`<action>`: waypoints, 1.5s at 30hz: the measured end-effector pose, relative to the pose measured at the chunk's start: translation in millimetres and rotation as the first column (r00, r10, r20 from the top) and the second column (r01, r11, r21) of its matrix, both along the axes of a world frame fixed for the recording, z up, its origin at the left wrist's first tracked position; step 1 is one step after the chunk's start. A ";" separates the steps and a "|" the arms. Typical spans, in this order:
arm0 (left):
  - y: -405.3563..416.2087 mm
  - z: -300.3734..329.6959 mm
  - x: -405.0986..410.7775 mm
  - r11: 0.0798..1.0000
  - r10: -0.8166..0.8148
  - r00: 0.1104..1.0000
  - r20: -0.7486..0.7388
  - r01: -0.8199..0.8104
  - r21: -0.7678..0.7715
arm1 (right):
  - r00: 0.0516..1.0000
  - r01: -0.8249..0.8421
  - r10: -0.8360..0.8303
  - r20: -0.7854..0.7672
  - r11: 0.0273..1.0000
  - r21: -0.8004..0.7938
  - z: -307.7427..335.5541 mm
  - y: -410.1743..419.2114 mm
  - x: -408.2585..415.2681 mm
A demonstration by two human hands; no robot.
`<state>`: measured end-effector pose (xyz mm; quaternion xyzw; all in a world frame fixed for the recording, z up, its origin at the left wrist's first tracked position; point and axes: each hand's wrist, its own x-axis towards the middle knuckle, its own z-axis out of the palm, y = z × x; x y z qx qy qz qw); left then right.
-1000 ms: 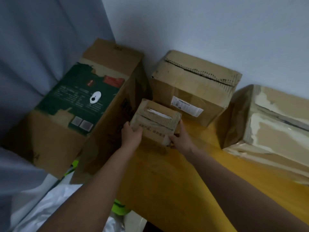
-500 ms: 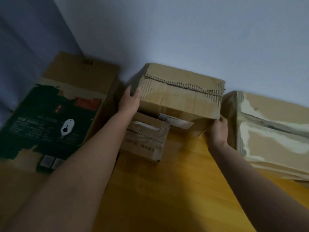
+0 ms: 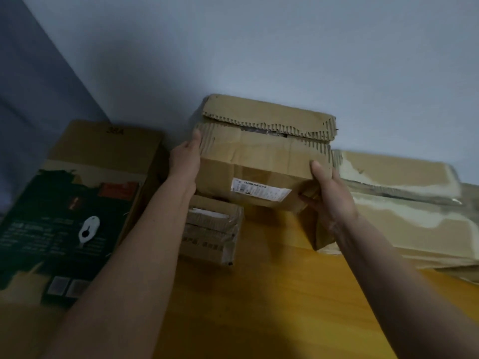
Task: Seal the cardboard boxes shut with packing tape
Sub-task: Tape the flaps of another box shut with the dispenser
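A person is standing at a yellow wooden table (image 3: pixel 272 301) that is pushed against a pale wall (image 3: pixel 285 47), and both bare arms are reaching forward to a medium cardboard box (image 3: pixel 261 161) in the middle. The left hand (image 3: pixel 184 161) is pressing flat on the left side of this box, with the fingers straight and the thumb lying on the front edge. The right hand (image 3: pixel 329 195) is gripping the lower right corner, the thumb on the front face and the fingers curled under the box. The box is tilting, its near edge is lifted above the table, and its top flaps with torn, wavy edges are not closed fully; a dark gap is showing between them. A white shipping label (image 3: pixel 260 190) is sticking on the front face. Under the lifted box and the left forearm, a small cardboard box (image 3: pixel 212 229) is sitting on the table, wrapped with clear tape. On the left, a tall carton with a dark green print (image 3: pixel 70 211) is lying on its side, touching or almost touching the small box. On the right, a large flat cardboard box (image 3: pixel 404 203) with pale torn patches is lying just beside the right hand.
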<state>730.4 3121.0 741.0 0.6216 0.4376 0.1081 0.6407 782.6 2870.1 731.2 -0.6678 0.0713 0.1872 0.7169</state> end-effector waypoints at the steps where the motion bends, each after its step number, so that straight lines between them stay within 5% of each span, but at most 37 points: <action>1: -5.5 7.5 -3.5 1.000 0.013 0.999 0.030 -0.013 0.006 | 1.000 0.010 -0.010 0.020 1.000 0.006 11.9 -4.0 -3.2; 8: -60.8 60.9 -36.7 0.987 0.128 0.941 0.312 -0.151 0.051 | 0.987 -0.007 -0.006 0.162 0.997 0.080 72.8 -44.6 -30.7; 13: -118.0 97.8 -70.8 0.966 0.141 0.913 0.382 -0.212 0.150 | 0.972 -0.069 0.043 0.231 0.992 0.110 100.5 -91.9 -52.0; 23: -266.1 133.6 -176.0 0.786 0.301 0.894 0.332 -0.430 0.445 | 0.918 -0.217 0.216 0.332 0.975 -0.035 123.1 -244.8 -122.0; 27: -331.9 120.5 -216.8 0.763 0.391 0.872 0.296 -0.487 0.426 | 0.918 -0.261 0.301 0.260 0.949 -0.176 106.9 -307.6 -145.6; 30: -377.7 89.3 -235.5 0.755 0.391 0.904 0.174 -0.423 0.501 | 0.920 -0.316 0.360 0.156 0.915 -0.252 86.8 -354.2 -154.4; 34: -435.7 34.9 -242.7 0.842 0.343 0.935 0.091 -0.349 0.411 | 0.922 -0.342 0.384 0.047 0.866 -0.364 57.0 -407.3 -149.9; 41: -488.0 -60.5 -218.1 0.914 0.097 0.983 -0.156 -0.026 0.405 | 0.947 -0.319 0.261 -0.186 0.819 -0.477 -8.5 -466.0 -139.2; 45: -484.5 -83.5 -207.9 0.919 0.076 0.969 -0.235 0.023 0.394 | 0.943 -0.327 0.247 -0.221 0.807 -0.492 -26.4 -480.4 -139.8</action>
